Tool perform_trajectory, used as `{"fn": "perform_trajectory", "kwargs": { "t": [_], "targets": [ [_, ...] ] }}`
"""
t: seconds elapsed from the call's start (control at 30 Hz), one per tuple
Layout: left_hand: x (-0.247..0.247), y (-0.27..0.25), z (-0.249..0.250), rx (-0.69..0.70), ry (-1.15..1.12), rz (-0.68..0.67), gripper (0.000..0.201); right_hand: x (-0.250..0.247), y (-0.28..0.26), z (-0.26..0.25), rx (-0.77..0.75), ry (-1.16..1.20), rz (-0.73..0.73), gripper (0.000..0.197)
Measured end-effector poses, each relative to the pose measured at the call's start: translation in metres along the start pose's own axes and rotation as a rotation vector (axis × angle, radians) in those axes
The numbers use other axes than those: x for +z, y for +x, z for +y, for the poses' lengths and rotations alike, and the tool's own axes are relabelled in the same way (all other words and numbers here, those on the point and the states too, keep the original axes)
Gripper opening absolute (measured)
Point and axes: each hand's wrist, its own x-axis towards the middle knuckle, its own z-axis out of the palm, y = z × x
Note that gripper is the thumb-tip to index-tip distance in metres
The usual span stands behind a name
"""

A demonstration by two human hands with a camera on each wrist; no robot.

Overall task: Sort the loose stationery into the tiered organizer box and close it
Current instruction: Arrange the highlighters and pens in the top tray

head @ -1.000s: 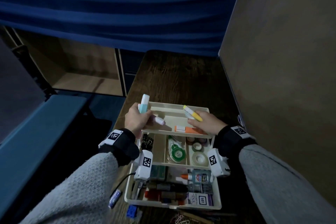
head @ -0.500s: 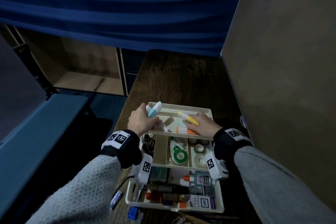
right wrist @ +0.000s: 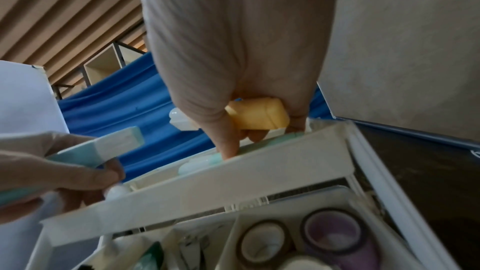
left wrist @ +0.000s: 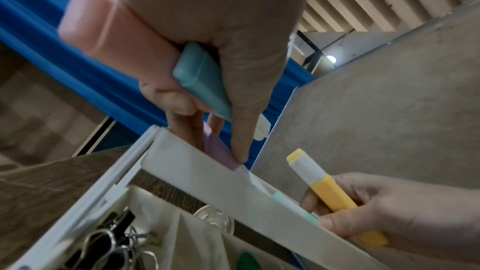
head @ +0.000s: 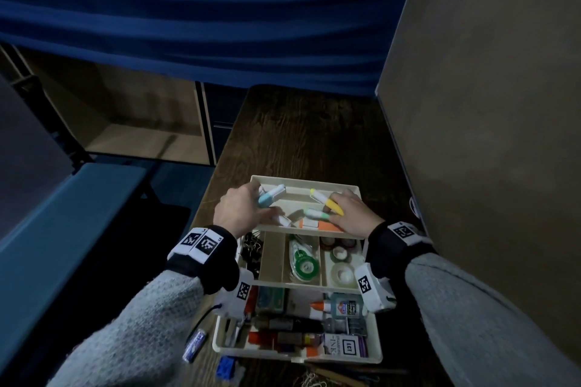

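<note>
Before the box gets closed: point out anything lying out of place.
Loose items lie on the table outside the organizer box: a small blue-white tube, a blue piece and paper clips at its near edge.

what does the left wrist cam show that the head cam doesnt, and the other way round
Only the left wrist view shows a pink marker held in the left hand beside the teal one, and a purple marker under its fingertips.

Only the head view shows the orange marker lying in the top tray, the glue bottle in the bottom tier, and a small blue item on the table.

Both show the teal marker in the left hand and the yellow marker in the right hand.
</note>
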Motion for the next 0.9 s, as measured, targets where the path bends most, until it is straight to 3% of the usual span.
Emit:
{"fn": "perform_trajectory", "kwargs": {
  "t": [0.23,0.33,0.43,0.53,0.63,0.9],
  "targets": [
    [-0.003,-0.006,0.000,0.005,0.158,-0.021,0.050,0.013,-0.007,-0.004,0.000,0.038,0.009,0.008],
    [-0.002,-0.005,-0.005,0.078,0.114,-0.134,0.038,0.010,-0.008,0.000,0.022,0.150,0.145,0.013],
    [-0.005,-0.003,-0.009,0.121,0.118,-0.069,0.035,0.000,-0.008,0.007,0.099,0.119,0.247,0.021],
    [-0.006,-0.002,-0.013,0.137,0.187,-0.016,0.037,-0.007,-0.007,0.009,0.147,-0.046,0.122,0.023],
    [-0.007,0.000,-0.014,0.178,0.214,-0.035,0.041,-0.010,-0.005,0.007,0.124,-0.054,0.037,0.018],
    [-0.007,0.008,-0.011,0.269,0.249,-0.194,0.050,-0.011,0.002,0.006,-0.003,-0.024,0.060,0.037]
  ]
}}
